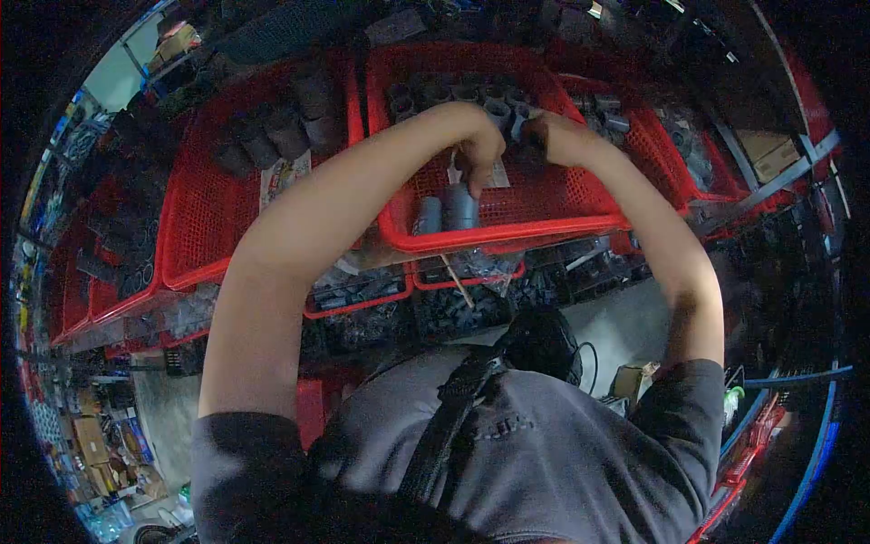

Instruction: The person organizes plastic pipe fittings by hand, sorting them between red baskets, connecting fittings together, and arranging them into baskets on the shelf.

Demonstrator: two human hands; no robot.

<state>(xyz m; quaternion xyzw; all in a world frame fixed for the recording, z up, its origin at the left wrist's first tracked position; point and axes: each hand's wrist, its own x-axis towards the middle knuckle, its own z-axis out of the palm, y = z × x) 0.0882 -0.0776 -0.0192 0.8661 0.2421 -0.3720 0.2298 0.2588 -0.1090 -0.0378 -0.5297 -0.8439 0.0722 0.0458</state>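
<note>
Both my hands reach into a red plastic basket (pixel 507 238) holding grey pipe fittings. My left hand (pixel 480 150) is curled downward, its fingers closed at the upper end of a grey pipe fitting (pixel 461 210) near the basket's front wall. A second grey fitting (pixel 428 216) stands just left of it. My right hand (pixel 562 139) is closed farther back on the right, beside a tilted grey fitting (pixel 520 121). Shadow hides its fingertips, so what they grip does not show. Several upright fittings (pixel 465 93) line the back of the basket.
To the left, another red basket (pixel 204 236) holds dark cylindrical fittings (pixel 288 136). More red baskets (pixel 648 136) continue on the right. Below the shelf edge are bins of small grey parts (pixel 462 313). A metal shelf frame (pixel 770 189) crosses at far right.
</note>
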